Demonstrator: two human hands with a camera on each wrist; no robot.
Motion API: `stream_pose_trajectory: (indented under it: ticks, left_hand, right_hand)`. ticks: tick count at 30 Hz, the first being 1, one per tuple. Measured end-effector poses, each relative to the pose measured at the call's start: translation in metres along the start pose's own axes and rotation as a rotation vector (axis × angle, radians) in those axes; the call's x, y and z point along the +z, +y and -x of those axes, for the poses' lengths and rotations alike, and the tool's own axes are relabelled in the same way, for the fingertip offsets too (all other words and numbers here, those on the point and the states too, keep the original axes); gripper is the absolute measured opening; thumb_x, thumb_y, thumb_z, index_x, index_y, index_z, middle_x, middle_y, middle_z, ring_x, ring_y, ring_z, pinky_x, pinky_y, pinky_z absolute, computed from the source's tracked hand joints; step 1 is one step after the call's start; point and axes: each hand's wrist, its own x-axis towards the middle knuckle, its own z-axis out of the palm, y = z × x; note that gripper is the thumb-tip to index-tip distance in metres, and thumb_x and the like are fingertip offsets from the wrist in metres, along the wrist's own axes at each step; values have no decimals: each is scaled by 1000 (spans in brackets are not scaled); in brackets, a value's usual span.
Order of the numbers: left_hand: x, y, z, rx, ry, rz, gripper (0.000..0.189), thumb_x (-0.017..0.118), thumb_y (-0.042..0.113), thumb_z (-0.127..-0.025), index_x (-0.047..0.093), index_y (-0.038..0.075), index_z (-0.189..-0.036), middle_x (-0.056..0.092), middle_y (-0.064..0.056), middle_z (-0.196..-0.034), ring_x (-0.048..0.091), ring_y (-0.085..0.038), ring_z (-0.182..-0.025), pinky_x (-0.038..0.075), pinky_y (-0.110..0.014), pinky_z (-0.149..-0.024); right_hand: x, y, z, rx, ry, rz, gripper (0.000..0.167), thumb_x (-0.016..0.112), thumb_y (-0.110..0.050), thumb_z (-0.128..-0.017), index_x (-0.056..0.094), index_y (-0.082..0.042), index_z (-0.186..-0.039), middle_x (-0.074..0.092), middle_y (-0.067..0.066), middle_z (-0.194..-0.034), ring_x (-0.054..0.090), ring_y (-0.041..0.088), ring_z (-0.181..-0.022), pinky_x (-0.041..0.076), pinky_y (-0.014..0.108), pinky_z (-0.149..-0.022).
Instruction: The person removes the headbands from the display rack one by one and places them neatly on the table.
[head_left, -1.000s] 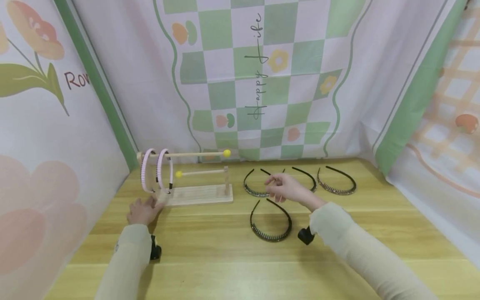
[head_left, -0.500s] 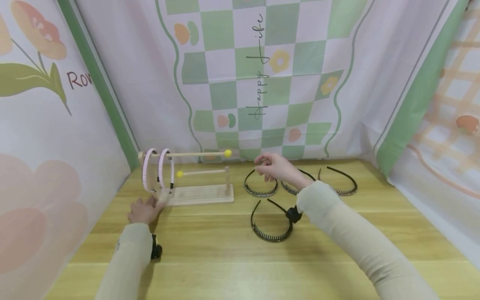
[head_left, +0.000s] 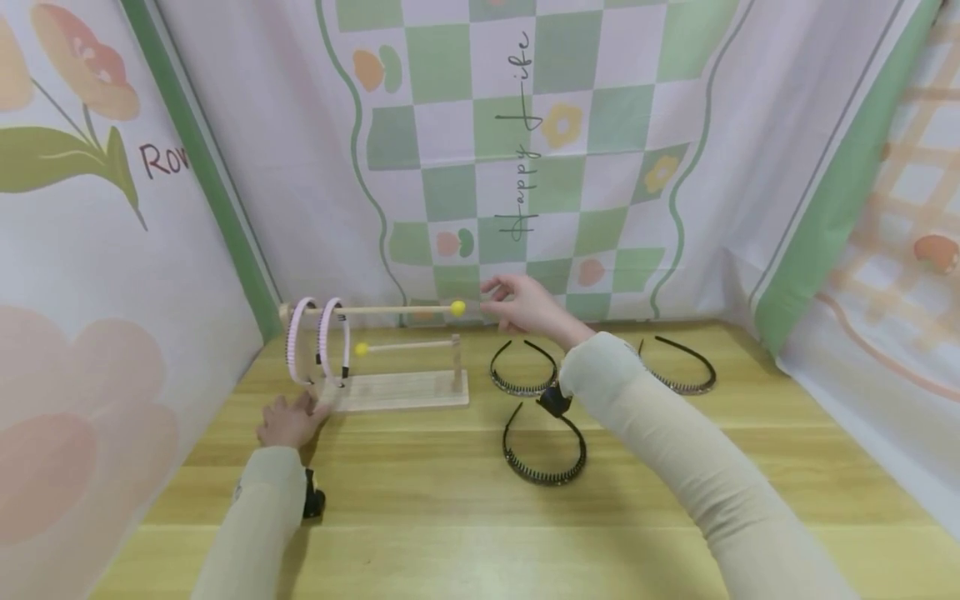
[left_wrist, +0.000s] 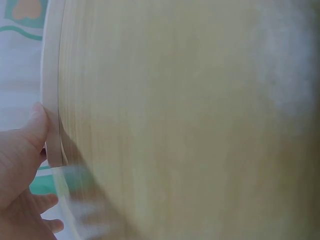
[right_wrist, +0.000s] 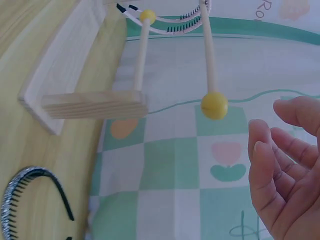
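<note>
The wooden stand (head_left: 401, 393) on the left of the table (head_left: 450, 542), likely light and rigid, seems best held low at its base (left_wrist: 52, 75), where the left hand (head_left: 288, 423) pinches it, the loosely curled right hand (head_left: 531, 307) empty beside its upper yellow ball (head_left: 458, 308)

- Your right sleeve (head_left: 652, 408) hides part of the far-right headband (head_left: 693, 384).
- Your black wrist camera (head_left: 555, 402) covers part of the nearest headband (head_left: 545, 477).
- Your left hand (left_wrist: 21, 172) and right hand (right_wrist: 292, 192) are cut off in their wrist views.
</note>
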Motion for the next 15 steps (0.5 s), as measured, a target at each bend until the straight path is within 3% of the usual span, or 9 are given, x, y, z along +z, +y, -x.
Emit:
stream_pose_trajectory:
  ticks: [15]
  left_hand:
    - [3, -2, -2, -22, 5, 38, 75, 43, 58, -89, 27, 10, -144, 16, -35, -137, 14, -55, -121, 21, -70, -89]
  right_hand:
    - [27, -35, -32, -62, -9, 16, 44, 61, -15, -89, 46, -7, -129, 55, 8, -102, 60, 26, -68, 52, 31, -58]
